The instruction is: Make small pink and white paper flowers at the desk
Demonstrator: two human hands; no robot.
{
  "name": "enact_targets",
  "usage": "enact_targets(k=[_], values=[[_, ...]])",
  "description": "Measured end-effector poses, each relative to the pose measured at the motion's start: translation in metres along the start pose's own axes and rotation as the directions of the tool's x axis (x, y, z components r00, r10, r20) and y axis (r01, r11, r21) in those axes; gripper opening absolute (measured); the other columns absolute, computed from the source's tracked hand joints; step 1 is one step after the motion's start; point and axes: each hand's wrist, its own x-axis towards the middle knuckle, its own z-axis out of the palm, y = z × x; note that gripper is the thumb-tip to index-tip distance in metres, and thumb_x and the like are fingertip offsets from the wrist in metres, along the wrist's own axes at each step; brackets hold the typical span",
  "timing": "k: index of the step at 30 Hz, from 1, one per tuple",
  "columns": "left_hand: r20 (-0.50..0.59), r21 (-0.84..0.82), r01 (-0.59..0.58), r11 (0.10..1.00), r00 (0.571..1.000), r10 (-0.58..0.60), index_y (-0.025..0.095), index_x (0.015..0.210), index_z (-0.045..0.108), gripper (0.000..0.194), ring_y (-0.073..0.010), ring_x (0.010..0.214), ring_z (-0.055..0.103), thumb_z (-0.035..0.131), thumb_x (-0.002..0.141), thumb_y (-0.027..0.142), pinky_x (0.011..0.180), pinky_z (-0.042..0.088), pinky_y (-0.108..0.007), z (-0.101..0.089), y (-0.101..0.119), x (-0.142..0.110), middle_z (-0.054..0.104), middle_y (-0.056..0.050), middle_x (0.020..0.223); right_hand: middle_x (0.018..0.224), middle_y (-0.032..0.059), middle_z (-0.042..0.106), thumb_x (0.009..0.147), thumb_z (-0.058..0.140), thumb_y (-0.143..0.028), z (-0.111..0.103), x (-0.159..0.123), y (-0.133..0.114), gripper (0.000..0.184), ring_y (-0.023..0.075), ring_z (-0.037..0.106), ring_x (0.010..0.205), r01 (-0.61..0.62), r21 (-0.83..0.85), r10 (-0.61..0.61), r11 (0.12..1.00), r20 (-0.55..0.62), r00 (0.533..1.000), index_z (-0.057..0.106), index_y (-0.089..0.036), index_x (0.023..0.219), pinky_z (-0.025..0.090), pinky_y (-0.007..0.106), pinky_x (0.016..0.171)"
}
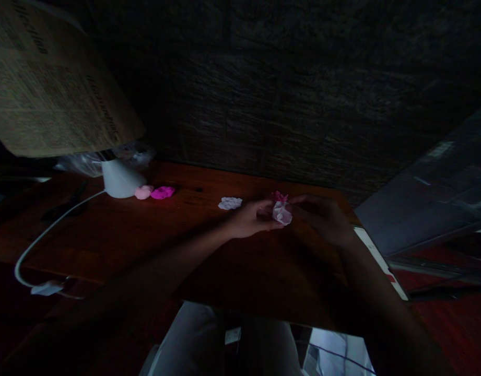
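A pale pinkish-white crumpled piece [282,214], thin like paper or plastic film, is between my two hands above the table. My left hand [248,219] grips it from the left, thumb and fingers curled around its side. From the right, the fingertips of my right hand [326,216] are pinched together at its edge. Just behind it shows a dark pink frilly piece [279,197]; whether the two are joined I cannot tell. A flat whitish crumpled piece [230,203] lies on the wooden table [201,183], left of my left hand.
At the left stands a lamp with a white base [120,178] and a newspaper-print shade [60,89]. A light pink clump [143,192] and a magenta clump [163,192] lie by the base. A white cable [28,250] hangs over the edge. Behind is a dark stone-textured wall [240,94].
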Motion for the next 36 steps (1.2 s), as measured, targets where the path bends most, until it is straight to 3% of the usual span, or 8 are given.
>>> enact_targets(k=[6,15,21,29,36], values=[[0.001,-0.003,0.036,0.999,0.999,-0.036,0.014,0.128,0.060,0.066,-0.0206,0.098,0.068,0.081,0.071,0.038,0.067,0.049,-0.023,0.0006,0.0018,-0.0003,0.069,-0.015,0.120,0.092,0.0085,0.078,0.071,0.078,-0.058,0.0005,-0.0011,0.0008,0.042,0.0244,0.072,0.084,0.068,-0.042,-0.068,0.997,-0.015,0.998,0.077,-0.021,0.091,0.056,0.037,0.079],[0.001,-0.030,0.048,0.998,0.999,-0.048,0.014,0.123,0.064,0.061,-0.0200,0.098,0.068,0.083,0.070,0.038,0.069,0.050,-0.024,0.0009,0.0032,-0.0013,0.070,-0.014,0.119,0.091,0.0078,0.078,0.076,0.075,-0.057,0.0000,-0.0017,0.0010,0.039,0.0242,0.071,0.084,0.104,-0.072,-0.102,0.992,0.029,0.994,0.078,-0.022,0.093,0.055,0.037,0.077],[0.003,-0.070,0.078,0.994,0.997,-0.078,0.014,0.121,0.064,0.059,-0.0211,0.101,0.068,0.084,0.069,0.033,0.074,0.054,-0.028,-0.0014,0.0026,-0.0014,0.070,-0.014,0.119,0.088,0.0079,0.076,0.078,0.074,-0.056,0.0006,-0.0028,-0.0002,0.037,0.0250,0.070,0.085,0.122,-0.147,-0.119,0.981,0.031,0.992,0.078,-0.022,0.092,0.054,0.036,0.076],[0.006,-0.111,0.060,0.992,0.998,-0.059,0.012,0.113,0.067,0.051,-0.0174,0.100,0.069,0.085,0.067,0.025,0.094,0.052,-0.033,-0.0012,0.0025,0.0002,0.073,-0.010,0.111,0.093,0.0079,0.077,0.079,0.071,-0.057,0.0029,-0.0038,0.0006,0.038,0.0234,0.070,0.081,0.116,-0.205,-0.114,0.972,0.024,0.993,0.077,-0.022,0.094,0.053,0.036,0.074],[-0.001,-0.127,0.081,0.989,0.997,-0.081,0.013,0.112,0.068,0.050,-0.0200,0.104,0.068,0.085,0.067,0.026,0.096,0.051,-0.038,-0.0015,0.0037,0.0003,0.072,-0.011,0.114,0.093,0.0077,0.077,0.079,0.072,-0.052,0.0009,-0.0027,0.0026,0.034,0.0253,0.070,0.086,0.099,-0.210,-0.096,0.973,0.027,0.995,0.076,-0.022,0.096,0.054,0.039,0.078]])
